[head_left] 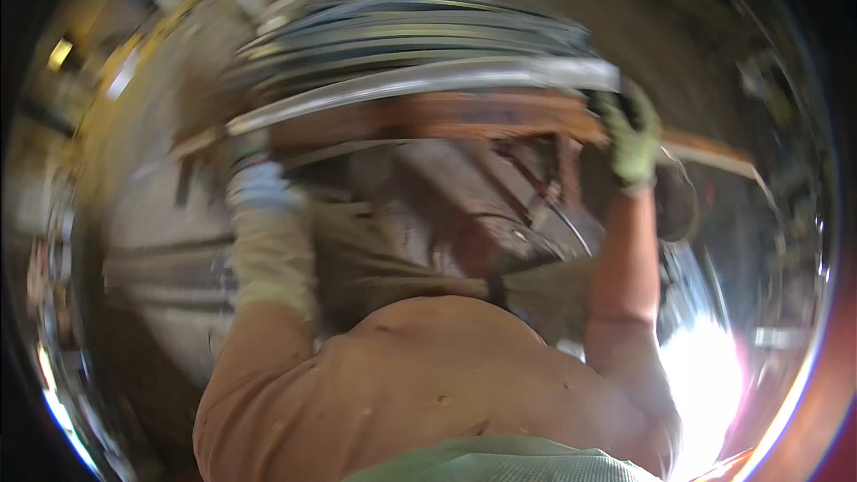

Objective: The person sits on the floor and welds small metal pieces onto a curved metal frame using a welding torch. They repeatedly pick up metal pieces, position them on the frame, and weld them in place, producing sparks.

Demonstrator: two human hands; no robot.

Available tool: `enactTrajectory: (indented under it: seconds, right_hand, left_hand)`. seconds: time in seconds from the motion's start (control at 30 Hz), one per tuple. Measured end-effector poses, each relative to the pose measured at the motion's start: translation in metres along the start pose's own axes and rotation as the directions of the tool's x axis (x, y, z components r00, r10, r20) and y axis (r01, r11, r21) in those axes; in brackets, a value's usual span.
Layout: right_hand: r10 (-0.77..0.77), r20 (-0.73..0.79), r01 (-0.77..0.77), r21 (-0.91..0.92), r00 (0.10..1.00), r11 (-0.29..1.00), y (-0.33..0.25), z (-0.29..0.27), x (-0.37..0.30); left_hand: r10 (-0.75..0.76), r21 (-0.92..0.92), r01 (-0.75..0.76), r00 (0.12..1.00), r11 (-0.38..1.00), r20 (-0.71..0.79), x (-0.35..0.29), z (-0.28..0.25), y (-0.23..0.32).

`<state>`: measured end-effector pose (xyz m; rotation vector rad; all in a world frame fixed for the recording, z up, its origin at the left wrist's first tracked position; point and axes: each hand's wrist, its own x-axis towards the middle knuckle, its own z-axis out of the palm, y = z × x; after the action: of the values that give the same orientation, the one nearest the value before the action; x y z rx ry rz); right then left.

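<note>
The right hand (631,132) is clasping a silvery bar (428,80), presumably for balance. Through blur, I am not discerning whether the left hand (250,148) is gripping.

Strips (428,36) behind, bar (420,80) (between), beam (428,113) — nearest

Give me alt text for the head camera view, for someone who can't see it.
A person's left hand and green-gloved right hand are at opposite ends of a long silvery bar, motion blur hiding the exact grip. Beyond it lie many long, thin strips; a rusty brown beam runs along its near side.
</note>
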<state>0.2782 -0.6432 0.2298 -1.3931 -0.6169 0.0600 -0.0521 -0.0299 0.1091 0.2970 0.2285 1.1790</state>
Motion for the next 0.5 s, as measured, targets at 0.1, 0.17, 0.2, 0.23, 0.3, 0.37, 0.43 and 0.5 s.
enactTrajectory:
  seconds: [0.1,0.17,0.2,0.23,0.3,0.37,0.43,0.5]
  right_hand:
    - [-0.311,0.058,0.298,-0.497,0.949,0.815,0.035,-0.071,0.008]
    - [-0.182,-0.004,0.178,-0.195,0.983,0.965,0.041,-0.079,0.019]
    - [-0.234,0.053,0.240,-0.151,0.971,0.959,0.043,-0.084,0.029]
    - [-0.253,0.083,0.264,-0.181,0.964,0.947,0.040,-0.078,0.034]
    - [-0.258,0.118,0.277,-0.185,0.959,0.943,0.033,-0.057,0.032]
    - [-0.246,0.172,0.281,-0.223,0.954,0.933,0.028,-0.042,0.034]
    - [-0.236,0.211,0.280,-0.212,0.949,0.936,0.028,-0.033,0.035]
    - [-0.166,0.205,0.209,-0.208,0.965,0.956,0.028,-0.019,0.031]
  left_hand:
    - [0.064,-0.063,-0.063,0.998,0.996,0.025,-0.050,0.016,-0.023]
    - [0.116,-0.079,-0.115,0.993,0.990,0.007,-0.074,0.023,-0.030]
    - [0.145,-0.094,-0.145,0.989,0.985,-0.010,-0.085,0.021,-0.028]
    - [0.172,-0.095,-0.174,0.985,0.980,-0.031,-0.095,0.020,-0.022]
    - [0.218,-0.091,-0.222,0.975,0.971,-0.053,-0.112,0.010,-0.012]
    - [0.232,-0.089,-0.234,0.972,0.968,-0.032,-0.122,-0.006,0.000]
    - [0.263,-0.055,-0.265,0.964,0.963,-0.041,-0.135,-0.012,0.001]
    - [0.172,-0.023,-0.174,0.983,0.984,-0.065,-0.150,-0.028,0.007]
